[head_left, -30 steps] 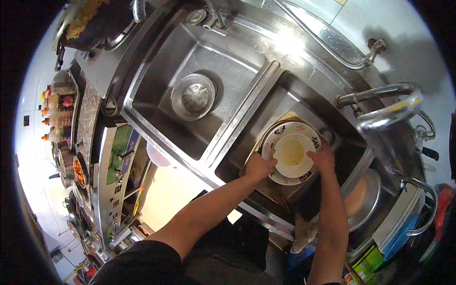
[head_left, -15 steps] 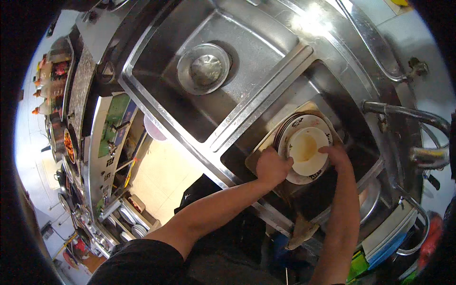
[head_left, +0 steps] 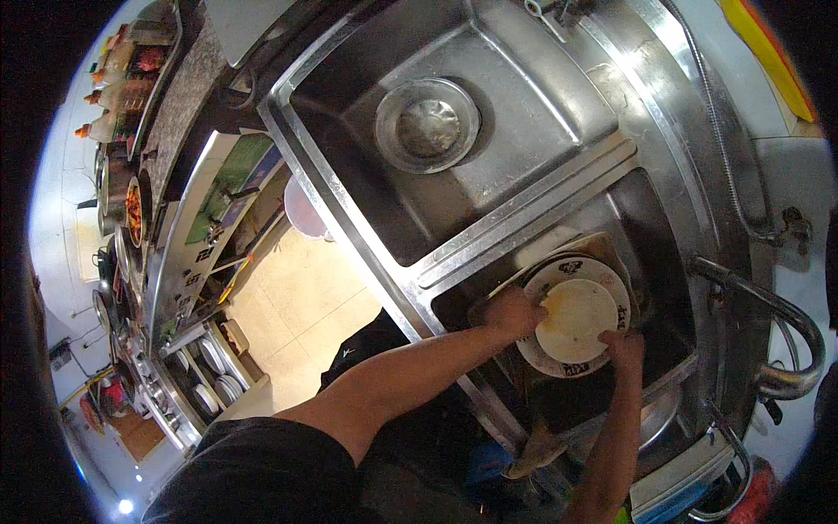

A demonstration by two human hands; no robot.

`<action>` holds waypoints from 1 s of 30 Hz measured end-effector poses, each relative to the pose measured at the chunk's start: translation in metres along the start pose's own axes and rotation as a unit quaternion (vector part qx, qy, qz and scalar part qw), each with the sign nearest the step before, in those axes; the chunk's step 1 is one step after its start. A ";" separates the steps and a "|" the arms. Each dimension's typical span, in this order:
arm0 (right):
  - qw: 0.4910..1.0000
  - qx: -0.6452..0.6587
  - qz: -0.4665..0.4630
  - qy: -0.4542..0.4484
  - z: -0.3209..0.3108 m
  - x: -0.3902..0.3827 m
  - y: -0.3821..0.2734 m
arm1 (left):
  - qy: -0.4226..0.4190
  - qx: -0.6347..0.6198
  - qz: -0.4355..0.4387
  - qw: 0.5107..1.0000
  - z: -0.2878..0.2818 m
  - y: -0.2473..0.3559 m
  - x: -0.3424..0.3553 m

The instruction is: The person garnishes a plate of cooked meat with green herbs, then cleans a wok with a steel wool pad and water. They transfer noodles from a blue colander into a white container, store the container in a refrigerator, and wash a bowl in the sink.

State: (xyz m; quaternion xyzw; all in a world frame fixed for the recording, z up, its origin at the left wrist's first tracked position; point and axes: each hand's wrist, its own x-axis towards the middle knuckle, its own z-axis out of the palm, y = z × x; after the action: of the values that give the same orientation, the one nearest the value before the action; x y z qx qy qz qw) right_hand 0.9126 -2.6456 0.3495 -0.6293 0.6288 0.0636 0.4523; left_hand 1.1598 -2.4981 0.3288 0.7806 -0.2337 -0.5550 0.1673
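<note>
A white round plate [head_left: 572,319] with dark printed marks on its rim lies over the right-hand sink basin. Its paler middle bears a yellowish smear on the left side; whether this middle is a separate smaller dish I cannot tell. My left hand [head_left: 513,314] is closed on the left edge, thumb over the rim. From the right, my right hand [head_left: 625,348] pinches the opposite side, its thumb reaching onto the pale middle. Underneath is a light board or tray [head_left: 597,248], mostly covered. Dark edges of other plates show beside the rim.
In the left sink basin sits a round metal bowl [head_left: 428,126]. A metal divider [head_left: 524,214] separates the basins. The curved faucet [head_left: 790,336] juts in from the right. Below the basin lies a brownish cloth [head_left: 534,452]. Another metal bowl [head_left: 661,417] stands near my right forearm.
The yellowish patch, central before, now lies along the left side by my left thumb. The whole view has shifted, with the sinks sitting further right. Both hands still grip the plate.
</note>
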 end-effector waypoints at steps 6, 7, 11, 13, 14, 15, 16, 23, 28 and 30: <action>0.971 -0.226 0.065 0.048 -0.019 -0.024 -0.038 | -0.007 -0.010 -0.035 0.999 -0.011 0.007 -0.021; 0.974 -0.212 0.061 0.048 -0.023 -0.032 -0.047 | -0.001 -0.002 -0.043 0.999 -0.015 0.010 -0.024; 0.986 -0.130 0.033 0.100 -0.030 -0.056 -0.079 | -0.052 -0.055 -0.045 0.996 -0.026 0.014 -0.029; 0.989 -0.105 0.053 0.095 -0.027 -0.055 -0.087 | -0.077 -0.101 -0.059 0.990 -0.024 0.009 -0.021; 0.989 -0.096 0.066 0.096 -0.024 -0.054 -0.087 | -0.079 -0.076 -0.039 0.993 -0.022 0.004 -0.015; 0.985 -0.115 0.086 0.098 -0.021 -0.051 -0.084 | -0.038 -0.061 -0.022 0.997 -0.017 -0.001 -0.009; 0.980 -0.136 0.109 0.094 -0.014 -0.042 -0.081 | -0.005 -0.045 -0.014 0.999 -0.012 -0.006 -0.002; 0.984 -0.109 0.098 0.105 0.006 -0.033 -0.023 | -0.028 -0.051 -0.021 0.998 -0.003 -0.019 -0.002; 0.986 -0.159 0.054 0.020 -0.007 -0.042 -0.022 | -0.070 -0.013 -0.061 0.996 -0.029 0.009 -0.031; 0.988 -0.064 0.133 0.038 -0.014 -0.052 -0.032 | -0.061 -0.033 -0.048 0.996 -0.036 0.020 -0.042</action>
State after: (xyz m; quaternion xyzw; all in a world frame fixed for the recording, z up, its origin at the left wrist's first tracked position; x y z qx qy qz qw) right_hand 0.9225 -2.6231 0.4070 -0.5696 0.7181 0.1392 0.3748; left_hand 1.1788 -2.4915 0.3841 0.7498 -0.1877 -0.6161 0.1515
